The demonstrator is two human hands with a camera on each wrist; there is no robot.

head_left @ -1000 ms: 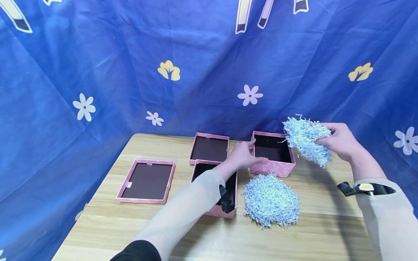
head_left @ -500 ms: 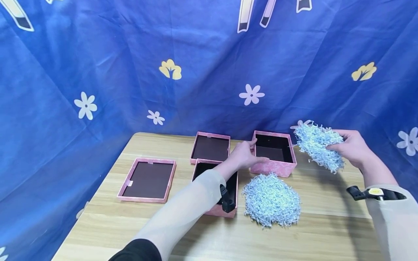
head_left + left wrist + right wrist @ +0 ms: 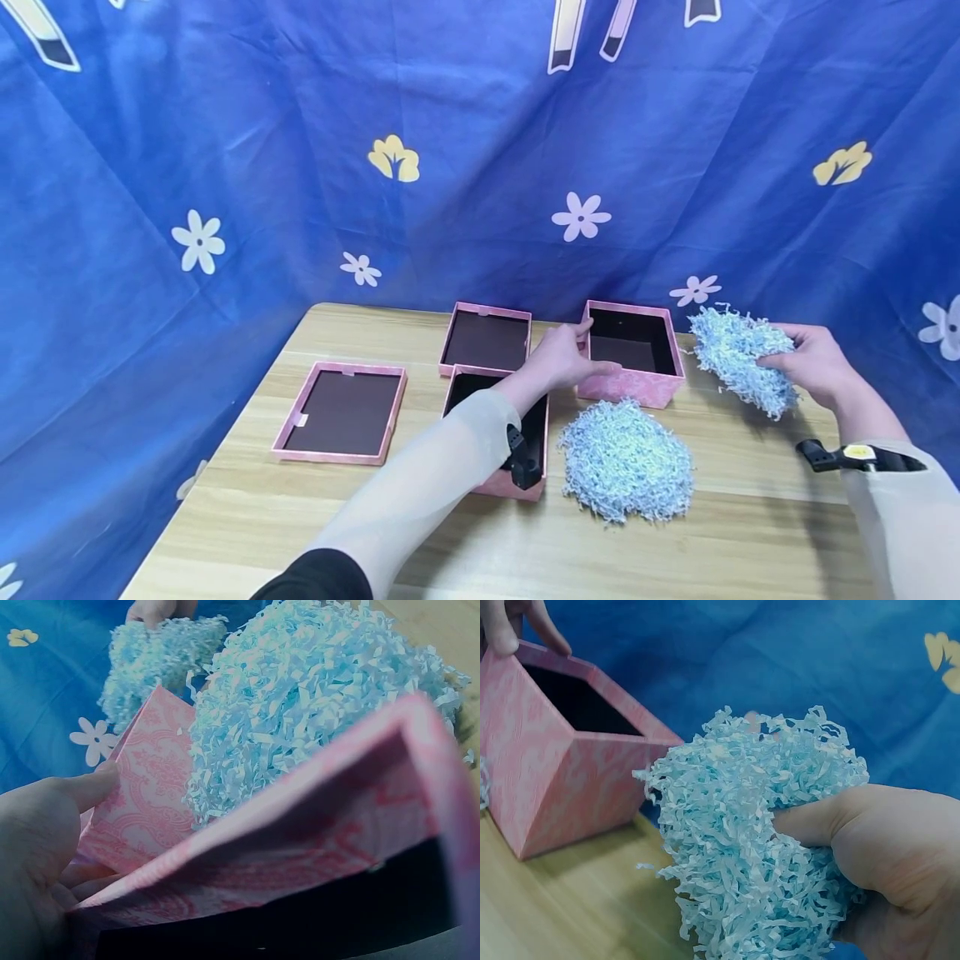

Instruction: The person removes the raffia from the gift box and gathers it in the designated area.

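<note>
My right hand [image 3: 813,367] grips a loose bundle of pale blue shredded paper [image 3: 742,354], to the right of a pink patterned box [image 3: 630,387]. In the right wrist view the thumb sinks into the shredded paper [image 3: 735,847], and most fingers are hidden behind it. My left hand [image 3: 558,358] holds the pink box at its left side, thumb across the front and fingers along the left wall. The box stands upright without a lid, and its dark inside shows no filling. A larger heap of shredded paper [image 3: 626,462] lies on the table just in front of it.
A second pink box [image 3: 510,487] stands under my left forearm, partly covered by it. Two shallow pink lids lie inside up: one lid [image 3: 487,337] at the back, another lid [image 3: 345,412] at the left. A blue curtain [image 3: 480,150] hangs behind the wooden table [image 3: 247,492].
My right hand has moved right and then down with the bundle of shredded paper, away from the box. The left hand keeps its hold on the box.
</note>
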